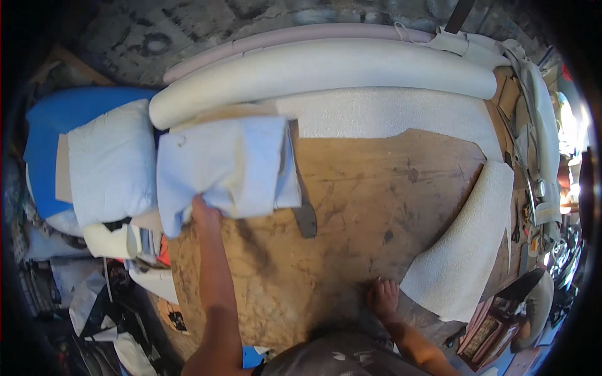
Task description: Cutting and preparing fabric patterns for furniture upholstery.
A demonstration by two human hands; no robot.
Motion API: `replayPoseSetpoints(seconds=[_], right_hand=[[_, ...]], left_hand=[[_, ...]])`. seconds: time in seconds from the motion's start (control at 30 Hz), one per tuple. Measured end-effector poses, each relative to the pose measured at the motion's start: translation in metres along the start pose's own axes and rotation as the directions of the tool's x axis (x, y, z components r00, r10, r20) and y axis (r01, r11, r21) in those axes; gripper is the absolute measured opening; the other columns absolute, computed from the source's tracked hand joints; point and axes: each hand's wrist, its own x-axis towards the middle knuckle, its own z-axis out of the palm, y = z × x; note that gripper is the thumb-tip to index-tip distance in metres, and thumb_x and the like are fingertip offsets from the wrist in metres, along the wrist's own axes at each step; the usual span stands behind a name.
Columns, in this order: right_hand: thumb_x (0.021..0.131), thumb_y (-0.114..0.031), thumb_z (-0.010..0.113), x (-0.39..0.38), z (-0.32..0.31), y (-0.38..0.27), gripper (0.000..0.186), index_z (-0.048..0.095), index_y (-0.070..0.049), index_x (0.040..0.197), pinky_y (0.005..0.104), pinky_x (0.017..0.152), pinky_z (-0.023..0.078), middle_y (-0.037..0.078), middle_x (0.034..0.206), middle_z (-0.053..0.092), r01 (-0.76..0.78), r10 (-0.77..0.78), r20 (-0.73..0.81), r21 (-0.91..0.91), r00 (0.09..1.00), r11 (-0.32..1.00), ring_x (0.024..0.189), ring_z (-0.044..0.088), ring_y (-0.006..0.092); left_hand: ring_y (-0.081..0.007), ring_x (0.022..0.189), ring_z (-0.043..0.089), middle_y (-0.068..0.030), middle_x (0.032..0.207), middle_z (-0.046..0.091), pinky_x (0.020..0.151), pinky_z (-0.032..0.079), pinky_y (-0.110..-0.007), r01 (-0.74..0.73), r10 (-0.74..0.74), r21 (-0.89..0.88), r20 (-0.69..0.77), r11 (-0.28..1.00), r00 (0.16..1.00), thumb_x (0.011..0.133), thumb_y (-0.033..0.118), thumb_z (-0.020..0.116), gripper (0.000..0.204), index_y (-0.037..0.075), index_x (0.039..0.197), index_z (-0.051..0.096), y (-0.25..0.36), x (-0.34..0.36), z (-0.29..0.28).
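Observation:
My left hand [205,212] grips the near edge of a folded piece of white sheet material [216,160], thumb and fingers closed on it. The piece is held over the left part of the brown wooden table [351,207], and its folded layers show on the right side. Resting by the table's near edge, my right hand [382,296] has its fingers curled in, with nothing visible in them. Just right of that hand lies a curved strip of white textured sheet [467,250]. A dark grey strip [306,213] sticks out beside the folded piece.
A large white roll [326,69] spans the table's back, with a pinkish roll [313,32] behind it. A flat textured white sheet [389,109] lies before the roll. White bundled material [113,163] and a blue sheet [81,125] sit left. Scissors [516,229] lie at the right edge.

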Motion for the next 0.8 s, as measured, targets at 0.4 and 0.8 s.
replayPoseSetpoints(seconds=[0.4,0.8], right_hand=[[0.082,-0.013,0.062,-0.008,0.007,0.001,0.013,0.058,-0.005,0.092,0.0463,0.075,0.044,0.015,0.085,0.057,0.091,-0.094,-0.11,-0.027,0.989,0.995,0.081,0.054,0.037],[0.08,-0.01,0.07,0.012,-0.027,-0.106,0.038,0.064,-0.009,0.117,0.035,0.088,0.048,0.005,0.1,0.07,0.296,-0.198,-0.271,0.394,0.942,0.87,0.094,0.065,0.0268]], left_hand=[[-0.0259,0.082,0.068,-0.0174,0.101,0.07,0.073,0.058,-0.035,0.266,-0.189,0.22,-0.318,0.938,0.929,0.08,0.021,0.075,0.045,-0.006,0.115,0.067,-0.02,-0.264,-0.362],[-0.0417,0.114,0.057,-0.0371,0.131,0.047,0.094,0.052,-0.046,-0.113,0.341,0.876,-0.062,0.469,0.938,0.067,0.037,0.095,0.134,-0.007,0.156,0.005,-0.05,-0.374,-0.406]])
